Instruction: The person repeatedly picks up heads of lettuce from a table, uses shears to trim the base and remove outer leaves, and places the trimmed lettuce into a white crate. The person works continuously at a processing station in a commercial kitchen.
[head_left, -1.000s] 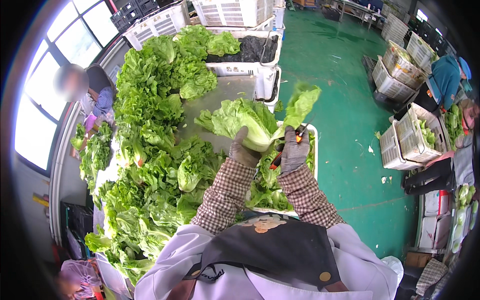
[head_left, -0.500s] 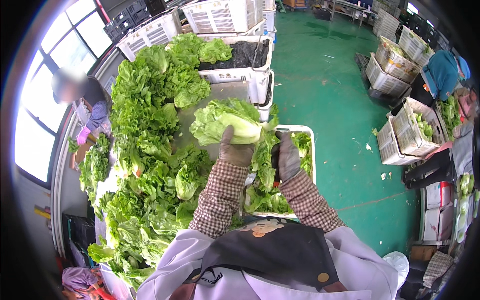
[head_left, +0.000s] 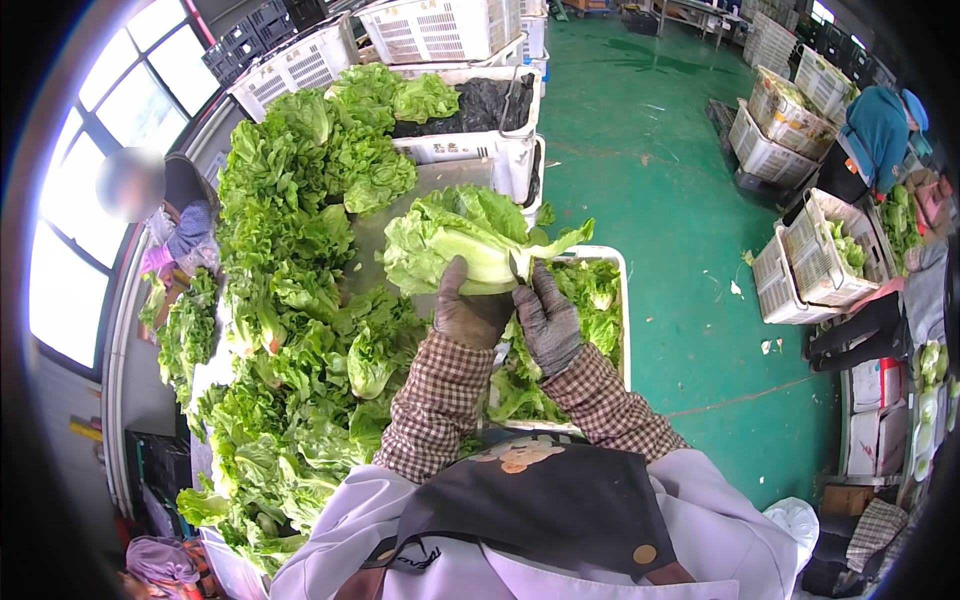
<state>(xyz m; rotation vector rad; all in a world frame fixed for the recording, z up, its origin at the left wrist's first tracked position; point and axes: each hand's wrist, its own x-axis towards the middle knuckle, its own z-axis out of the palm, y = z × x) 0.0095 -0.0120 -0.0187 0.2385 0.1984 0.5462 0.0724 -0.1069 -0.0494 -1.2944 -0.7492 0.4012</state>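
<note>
A head of green leafy lettuce (head_left: 465,255) lies sideways in front of me, its leaves to the left and its pale stem end to the right. My left hand (head_left: 470,312), in a dark glove, grips it from below with the thumb up on its side. At the stem end is my right hand (head_left: 550,322), also gloved, its fingers closed. From its fingertips a small dark blade-like tool (head_left: 519,268) pokes up against the stem; most of it is hidden. One loose leaf (head_left: 565,238) sticks out to the right of the stem.
A large heap of lettuce (head_left: 290,270) covers the table on my left. Under my right hand stands a white crate (head_left: 626,310) holding lettuce. More white crates (head_left: 475,150) are stacked ahead. A person (head_left: 185,215) works at left; others work at right by crates (head_left: 830,265).
My right hand has moved left and up to the stem end of the lettuce. A leaf there now points out to the right. My left hand keeps its hold.
</note>
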